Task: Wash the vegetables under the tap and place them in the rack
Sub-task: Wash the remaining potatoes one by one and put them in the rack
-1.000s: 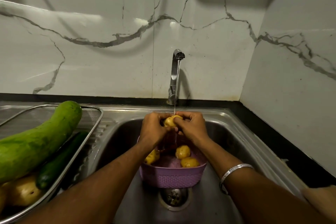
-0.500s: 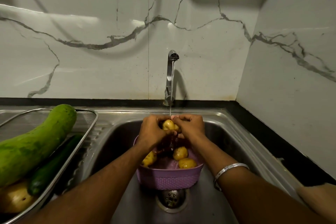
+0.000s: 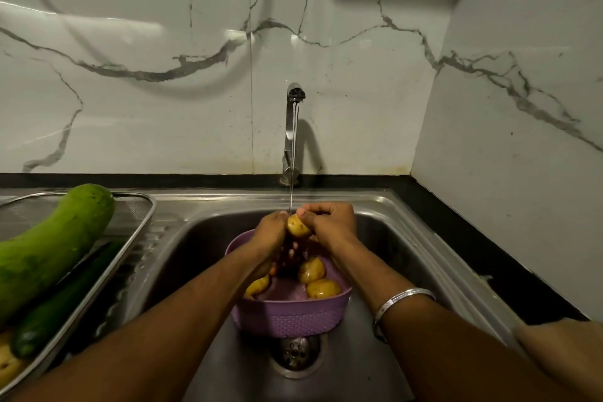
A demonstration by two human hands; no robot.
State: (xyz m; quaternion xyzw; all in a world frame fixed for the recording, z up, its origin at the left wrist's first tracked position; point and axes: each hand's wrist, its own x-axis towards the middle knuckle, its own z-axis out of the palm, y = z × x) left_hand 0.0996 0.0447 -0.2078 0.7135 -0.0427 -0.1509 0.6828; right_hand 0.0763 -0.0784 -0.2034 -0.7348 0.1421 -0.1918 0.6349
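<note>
Nearest, just in front of the purple basket (image 3: 290, 316), the drain (image 3: 295, 354) sits in the floor of the steel sink (image 3: 385, 215); three potatoes (image 3: 321, 289) lie inside the basket; above its far rim the left hand (image 3: 272, 232) and right hand (image 3: 331, 222) both curl their grip round one potato (image 3: 297, 225), held under the thin stream from the tap (image 3: 292, 127) behind the basket; well left of the basket, the wire rack (image 3: 137, 232) holds a pale green gourd (image 3: 55, 245), a dark cucumber (image 3: 62, 300) and another potato (image 3: 8, 362).
</note>
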